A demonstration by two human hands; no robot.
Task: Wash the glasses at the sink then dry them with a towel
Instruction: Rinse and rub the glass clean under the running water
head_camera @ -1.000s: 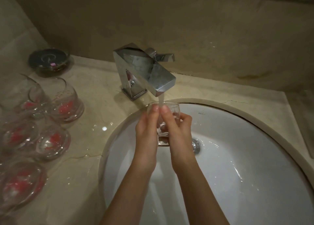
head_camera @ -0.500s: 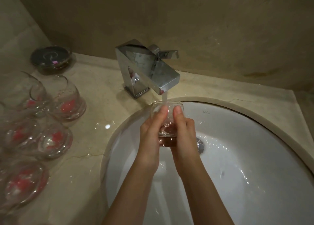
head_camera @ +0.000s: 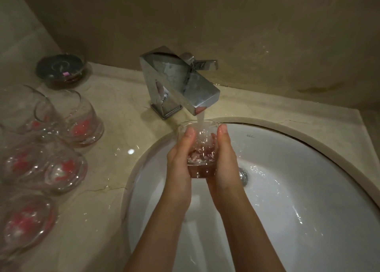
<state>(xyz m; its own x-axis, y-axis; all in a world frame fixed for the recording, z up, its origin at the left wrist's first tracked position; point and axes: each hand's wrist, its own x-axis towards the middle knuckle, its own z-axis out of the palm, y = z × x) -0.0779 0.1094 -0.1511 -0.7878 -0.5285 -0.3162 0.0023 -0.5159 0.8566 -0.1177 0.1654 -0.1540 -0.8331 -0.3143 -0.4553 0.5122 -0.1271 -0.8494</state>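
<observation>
Both hands cup one glass (head_camera: 200, 148) upright under the running tap (head_camera: 181, 82), over the far-left part of the sink (head_camera: 298, 169). The left hand (head_camera: 181, 154) grasps its left side and the right hand (head_camera: 224, 156) its right, fingers wrapped around the wall and thumbs up by the rim. Water streams into it and churns inside, so this looks like the rinsing step of the wash.

The next move probably calls for tipping the water out into the basin with a firm hold, since wet glass is likely slippery, then reaching for a towel.

No towel is in view. The other glasses (head_camera: 82, 123) stand on the bench (head_camera: 115, 107) at the left, blurred and partly cut off by the frame edge; their red marks cannot be read. A dark round dish (head_camera: 60, 67) sits at the far left.
</observation>
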